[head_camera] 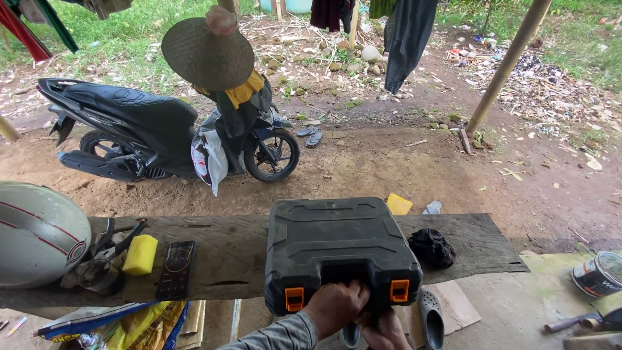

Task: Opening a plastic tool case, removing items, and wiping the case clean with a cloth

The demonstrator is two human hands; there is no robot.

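Hands: left hand point(335, 304) & right hand point(383, 327) curled round handle of black plastic tool case w/ orange latches point(337, 249) on grey wooden plank point(220, 249); latches look shut, likely lifting/shifting step.

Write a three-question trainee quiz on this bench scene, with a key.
1. True or false: both orange latches on the black tool case look shut.
2. Which lies nearest the phone? A yellow sponge; B black cloth; C paint tin.
3. Where are the left hand and right hand?

Key:
1. True, flat against the front.
2. A.
3. Both at the case's front edge, at the handle between the latches; the plank bench carries the case.
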